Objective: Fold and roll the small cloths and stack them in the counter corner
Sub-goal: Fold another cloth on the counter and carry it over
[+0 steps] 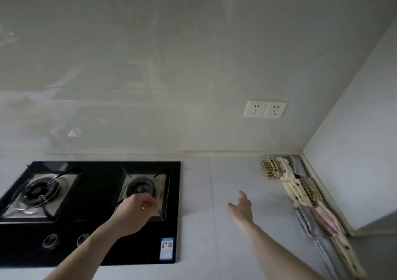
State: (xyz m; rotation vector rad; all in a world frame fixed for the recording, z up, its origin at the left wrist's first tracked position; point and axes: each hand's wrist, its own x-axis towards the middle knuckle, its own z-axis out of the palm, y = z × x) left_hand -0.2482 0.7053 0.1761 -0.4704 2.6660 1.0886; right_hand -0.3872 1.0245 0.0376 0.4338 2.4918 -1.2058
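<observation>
Several rolled small cloths lie in a row along the right wall of the counter. A checkered roll (269,170) sits in the far corner, beside a cream patterned roll (293,188), a grey one (297,168), a pink one (326,219) and a grey striped one (309,226) nearer me. My right hand (241,207) hovers over the bare counter left of the row, fingers relaxed, holding nothing. My left hand (137,209) hangs over the right burner of the stove with its fingers loosely curled; I see nothing in it.
A black two-burner gas stove (90,232) with knobs fills the left of the grey counter (214,247). A double wall socket (265,109) sits on the back wall above the counter. The side wall (354,172) closes the right.
</observation>
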